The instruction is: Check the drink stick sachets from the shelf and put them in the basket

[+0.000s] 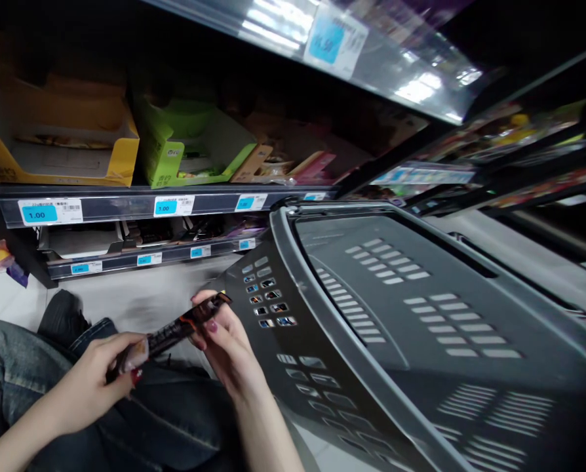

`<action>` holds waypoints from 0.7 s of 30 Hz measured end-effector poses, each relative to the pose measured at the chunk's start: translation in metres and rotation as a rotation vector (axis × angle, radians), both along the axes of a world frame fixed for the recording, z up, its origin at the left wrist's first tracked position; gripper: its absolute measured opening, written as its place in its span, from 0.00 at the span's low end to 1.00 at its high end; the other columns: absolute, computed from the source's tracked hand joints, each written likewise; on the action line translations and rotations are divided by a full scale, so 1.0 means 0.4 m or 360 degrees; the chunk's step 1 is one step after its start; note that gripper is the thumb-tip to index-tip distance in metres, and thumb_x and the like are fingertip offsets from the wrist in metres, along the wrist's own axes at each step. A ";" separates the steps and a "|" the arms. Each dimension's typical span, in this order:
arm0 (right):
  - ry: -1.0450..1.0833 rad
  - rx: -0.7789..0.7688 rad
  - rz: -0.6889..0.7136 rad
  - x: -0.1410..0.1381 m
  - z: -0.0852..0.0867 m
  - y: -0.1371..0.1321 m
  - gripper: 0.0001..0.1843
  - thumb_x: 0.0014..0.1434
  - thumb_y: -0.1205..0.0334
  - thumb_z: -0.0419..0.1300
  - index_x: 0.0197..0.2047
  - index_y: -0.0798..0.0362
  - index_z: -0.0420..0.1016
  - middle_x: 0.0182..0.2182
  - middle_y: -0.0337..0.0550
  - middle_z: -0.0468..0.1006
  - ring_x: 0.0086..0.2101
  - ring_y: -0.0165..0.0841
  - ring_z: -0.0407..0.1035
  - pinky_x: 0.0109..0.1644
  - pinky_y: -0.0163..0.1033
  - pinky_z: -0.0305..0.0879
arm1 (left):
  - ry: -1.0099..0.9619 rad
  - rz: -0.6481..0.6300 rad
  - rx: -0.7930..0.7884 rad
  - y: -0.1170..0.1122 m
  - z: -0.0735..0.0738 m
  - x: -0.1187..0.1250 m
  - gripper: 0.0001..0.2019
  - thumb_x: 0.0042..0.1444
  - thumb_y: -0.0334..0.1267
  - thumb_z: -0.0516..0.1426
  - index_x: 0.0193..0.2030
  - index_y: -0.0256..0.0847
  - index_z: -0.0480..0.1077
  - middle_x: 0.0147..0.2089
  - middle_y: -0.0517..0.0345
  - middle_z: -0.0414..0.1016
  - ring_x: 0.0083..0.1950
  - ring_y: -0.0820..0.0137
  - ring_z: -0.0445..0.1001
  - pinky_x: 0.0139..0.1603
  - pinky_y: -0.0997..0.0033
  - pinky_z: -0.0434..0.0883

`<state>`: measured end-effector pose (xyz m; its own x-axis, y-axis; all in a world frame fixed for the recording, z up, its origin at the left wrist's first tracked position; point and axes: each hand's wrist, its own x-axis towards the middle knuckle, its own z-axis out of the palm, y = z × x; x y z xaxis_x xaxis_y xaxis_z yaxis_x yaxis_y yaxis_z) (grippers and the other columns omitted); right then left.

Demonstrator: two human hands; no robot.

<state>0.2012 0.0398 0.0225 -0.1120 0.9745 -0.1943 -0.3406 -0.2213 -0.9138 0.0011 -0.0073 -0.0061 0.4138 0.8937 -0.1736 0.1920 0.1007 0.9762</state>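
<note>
A slim, dark snack packet with orange and pale printing slants across my lap, held at both ends. My left hand grips its lower end between thumb and fingers. Around the upper end, the thumb and fingers of my right hand are closed. The small lettering on the wrapper is too blurred to read. Just right of my right hand stands a grey plastic shopping basket with slotted walls.
Ahead, a shelf edge with price tags carries a yellow carton, a green carton and a pink carton. Below it, a lower shelf holds dark packets. A purple packet is at far left. An upper shelf overhangs.
</note>
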 end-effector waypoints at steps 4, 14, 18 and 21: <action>-0.0159 0.0068 -0.0075 0.002 0.006 0.001 0.21 0.41 0.50 0.69 0.29 0.55 0.67 0.18 0.33 0.65 0.15 0.19 0.47 0.17 0.29 0.41 | -0.0698 -0.0184 -0.0556 0.001 0.005 0.005 0.15 0.58 0.46 0.54 0.37 0.33 0.71 0.34 0.47 0.78 0.25 0.67 0.75 0.27 0.70 0.70; -0.0299 0.0101 -0.0368 -0.009 0.014 -0.008 0.18 0.50 0.48 0.62 0.25 0.55 0.67 0.11 0.29 0.55 0.13 0.21 0.44 0.17 0.30 0.40 | -0.0886 -0.0261 -0.0870 -0.004 -0.016 0.008 0.16 0.56 0.47 0.57 0.41 0.34 0.70 0.35 0.43 0.80 0.24 0.66 0.78 0.23 0.73 0.71; -0.0301 0.0140 -0.0448 -0.004 0.007 -0.013 0.18 0.50 0.48 0.63 0.25 0.55 0.68 0.13 0.30 0.57 0.13 0.21 0.45 0.17 0.29 0.43 | -0.0890 -0.0236 -0.0819 -0.001 -0.011 0.008 0.14 0.57 0.46 0.56 0.38 0.35 0.70 0.34 0.45 0.80 0.22 0.67 0.77 0.22 0.73 0.71; -0.0261 0.0159 -0.0468 -0.001 -0.009 -0.021 0.19 0.50 0.45 0.62 0.27 0.54 0.69 0.15 0.32 0.60 0.14 0.22 0.48 0.17 0.29 0.47 | -0.0826 -0.0242 -0.0722 -0.001 -0.006 0.008 0.14 0.58 0.46 0.55 0.36 0.34 0.71 0.33 0.47 0.79 0.22 0.69 0.76 0.22 0.74 0.71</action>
